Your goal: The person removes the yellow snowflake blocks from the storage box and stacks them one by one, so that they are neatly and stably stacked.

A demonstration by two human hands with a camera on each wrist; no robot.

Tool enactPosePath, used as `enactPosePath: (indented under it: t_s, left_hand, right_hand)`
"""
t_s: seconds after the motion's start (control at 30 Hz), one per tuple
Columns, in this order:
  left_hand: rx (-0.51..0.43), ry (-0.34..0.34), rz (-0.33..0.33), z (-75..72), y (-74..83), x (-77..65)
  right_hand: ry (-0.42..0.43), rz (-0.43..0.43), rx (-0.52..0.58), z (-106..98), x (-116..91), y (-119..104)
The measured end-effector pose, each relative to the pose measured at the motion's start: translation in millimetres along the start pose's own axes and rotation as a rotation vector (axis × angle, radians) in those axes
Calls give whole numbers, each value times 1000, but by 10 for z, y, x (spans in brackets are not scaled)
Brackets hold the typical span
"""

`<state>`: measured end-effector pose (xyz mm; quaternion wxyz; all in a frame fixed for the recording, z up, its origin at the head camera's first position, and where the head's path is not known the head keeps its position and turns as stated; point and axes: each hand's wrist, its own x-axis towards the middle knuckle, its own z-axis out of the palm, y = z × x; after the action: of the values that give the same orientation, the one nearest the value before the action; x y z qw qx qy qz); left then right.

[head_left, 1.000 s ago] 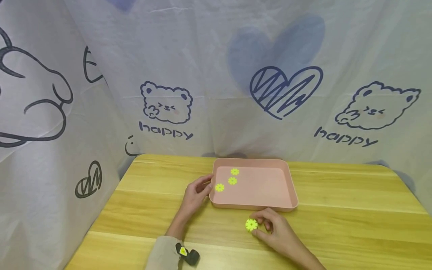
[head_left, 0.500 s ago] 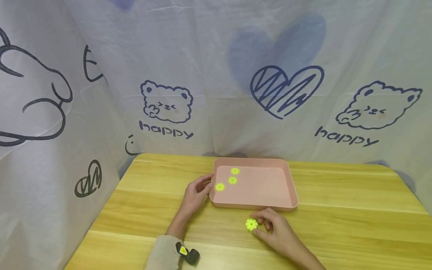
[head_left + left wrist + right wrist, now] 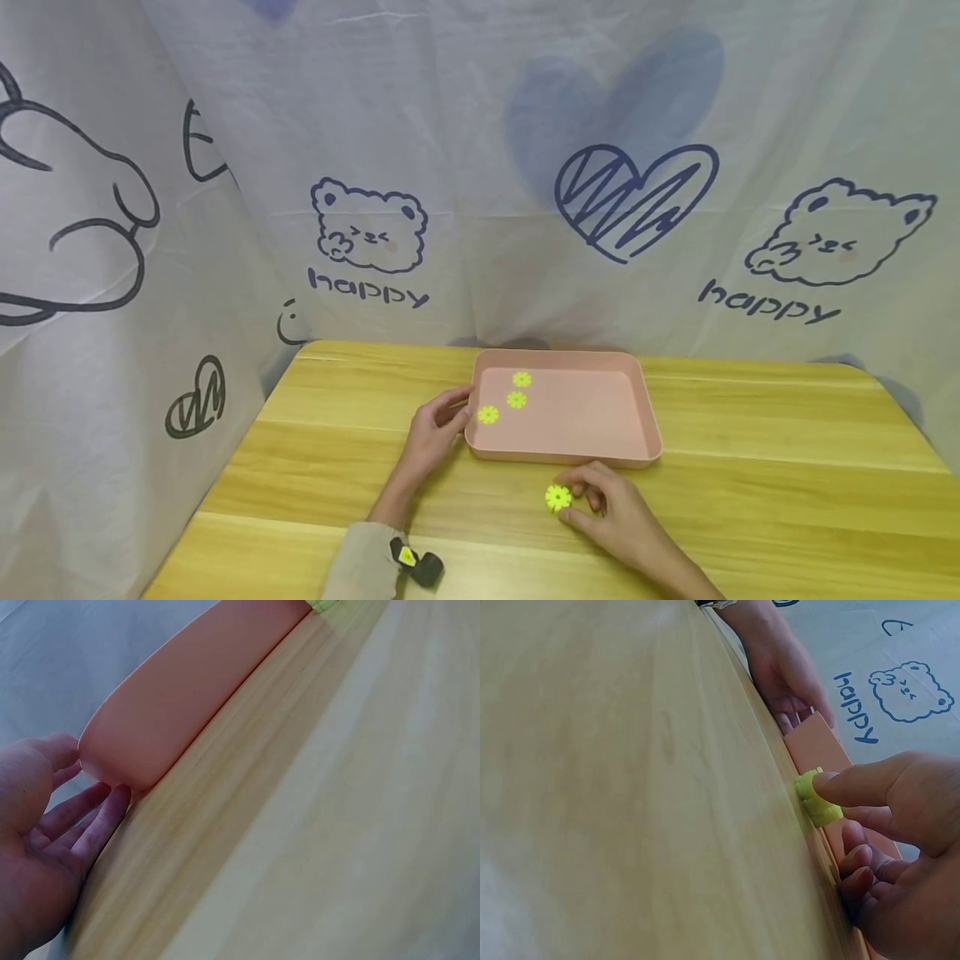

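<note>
A shallow pink tray [image 3: 585, 412] lies on the table. Several notched yellow plastic snowflake discs are in view: one disc [image 3: 488, 414] lies at the tray's left side, and two others lie behind it. My left hand [image 3: 433, 429] is at the tray's left wall; in the left wrist view its extended fingertips [image 3: 118, 796] touch the corner. Just in front of the tray, my right hand [image 3: 618, 518] pinches a yellow snowflake disc piece [image 3: 558, 498] between thumb and index finger. Seen from the right wrist, this piece [image 3: 819, 799] looks thick, like stacked discs; how many cannot be told.
The light wooden table [image 3: 765, 467] stretches to both sides of the tray. Behind it hangs a pale cloth [image 3: 480, 167] with printed bears and hearts, and another cloth side [image 3: 97, 400] borders the left. A black device [image 3: 426, 570] is strapped to the left wrist.
</note>
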<state>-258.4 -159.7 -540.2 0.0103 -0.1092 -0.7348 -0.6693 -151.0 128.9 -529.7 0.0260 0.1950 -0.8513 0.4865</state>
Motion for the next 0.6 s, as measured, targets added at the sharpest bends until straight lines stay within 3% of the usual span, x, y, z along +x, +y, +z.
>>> enactPosePath:
  t_s: [0.3, 0.6]
  left_hand:
    - [-1, 5, -2, -29, 0, -5]
    - [-3, 0, 5, -23, -40, 17]
  right_hand:
    - [-5, 3, 7, 17, 16, 6]
    - [9, -43, 95, -63, 38, -21]
